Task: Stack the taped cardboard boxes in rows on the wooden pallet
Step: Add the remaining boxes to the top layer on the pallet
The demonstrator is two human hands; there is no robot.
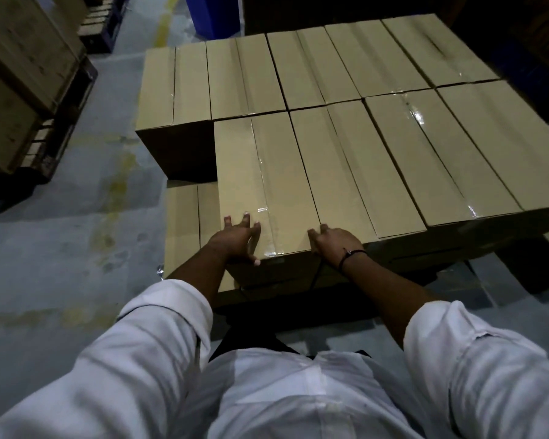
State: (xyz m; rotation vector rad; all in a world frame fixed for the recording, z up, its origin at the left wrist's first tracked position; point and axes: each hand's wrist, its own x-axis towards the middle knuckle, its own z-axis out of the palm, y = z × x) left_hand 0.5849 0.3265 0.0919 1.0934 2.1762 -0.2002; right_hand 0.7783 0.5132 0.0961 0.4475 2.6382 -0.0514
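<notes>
Several taped cardboard boxes lie side by side in two rows on a stack in front of me. The nearest box on the left (260,182) is long, with clear tape down its middle. My left hand (238,240) rests on its near left corner with fingers spread flat and thumb over the front edge. My right hand (333,242) holds its near right corner, fingers bent over the edge beside the neighbouring box (355,172). A lower box (187,223) shows to the left, one layer down. The pallet itself is hidden under the boxes.
To the far left stands another stack of large cartons (19,74) on a dark pallet (64,122). A blue object (216,14) stands beyond the stack. Grey concrete floor (61,248) with worn yellow marks lies to my left.
</notes>
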